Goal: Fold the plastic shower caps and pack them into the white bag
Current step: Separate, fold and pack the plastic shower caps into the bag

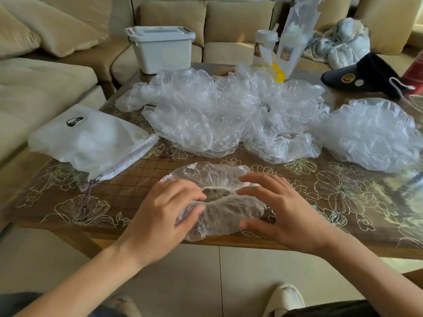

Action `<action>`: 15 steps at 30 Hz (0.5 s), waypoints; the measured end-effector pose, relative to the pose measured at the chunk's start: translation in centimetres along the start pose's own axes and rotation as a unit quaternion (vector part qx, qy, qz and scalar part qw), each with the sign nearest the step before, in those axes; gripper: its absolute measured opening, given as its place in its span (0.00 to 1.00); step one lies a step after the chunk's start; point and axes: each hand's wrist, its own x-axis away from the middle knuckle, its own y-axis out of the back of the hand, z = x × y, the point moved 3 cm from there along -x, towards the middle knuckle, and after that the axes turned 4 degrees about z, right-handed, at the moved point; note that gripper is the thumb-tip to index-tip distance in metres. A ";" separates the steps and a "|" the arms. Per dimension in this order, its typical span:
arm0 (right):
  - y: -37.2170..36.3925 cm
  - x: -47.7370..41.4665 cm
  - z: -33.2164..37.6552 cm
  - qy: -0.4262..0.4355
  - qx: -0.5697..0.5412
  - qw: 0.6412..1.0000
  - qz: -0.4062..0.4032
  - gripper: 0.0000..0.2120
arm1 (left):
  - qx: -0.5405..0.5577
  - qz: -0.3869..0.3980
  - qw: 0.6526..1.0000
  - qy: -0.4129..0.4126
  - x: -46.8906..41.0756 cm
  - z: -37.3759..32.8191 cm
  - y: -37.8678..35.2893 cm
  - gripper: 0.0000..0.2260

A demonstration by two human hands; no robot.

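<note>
Head view first: where's the shower cap (212, 175)?
— Flat on the tabletop (137, 179), right of the white bag (87, 138), at the near edge.
— And the hands?
— The right hand (281, 209) rests on it, fingers spread and relaxed. The left hand (164, 216) covers its rim, but blur hides any pinch.
— And the rest?
— The loose caps (206, 106) are heaped beyond the bag's right side, with one cut off by the frame.

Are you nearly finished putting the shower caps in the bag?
Not nearly. The white bag looks puffy, so some may be inside, but I cannot see them. The left hand grips and the right hand presses one shower cap, not yet folded. A big pile of loose caps waits on the table.
</note>
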 end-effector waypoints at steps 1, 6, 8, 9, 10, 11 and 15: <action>-0.2 0.2 0.1 0.011 0.007 1.000 0.013 0.24 | 0.003 0.021 1.000 -0.021 0.4 -0.4 -0.2 0.15; -1.0 0.7 -0.2 0.015 0.004 0.998 0.065 0.26 | -0.058 0.123 0.989 -0.059 2.0 0.1 -1.3 0.23; -1.0 0.8 -0.4 0.009 -0.011 0.997 0.076 0.28 | -0.032 0.112 0.992 -0.054 2.2 0.6 -1.0 0.18; -0.9 0.8 -0.5 0.006 -0.019 0.997 0.077 0.28 | -0.015 0.104 0.993 -0.050 2.4 0.7 -0.8 0.17; -1.0 0.8 -0.6 0.005 -0.027 0.997 0.074 0.27 | 0.005 0.097 0.994 -0.041 2.6 0.9 -0.6 0.15; -1.0 0.8 -0.7 0.001 -0.037 0.997 0.071 0.27 | 0.027 0.086 0.996 -0.028 2.7 1.0 -0.4 0.14; -0.8 0.1 -0.8 -0.020 -0.061 0.998 0.013 0.23 | 0.114 0.017 0.993 0.036 1.8 1.2 0.6 0.12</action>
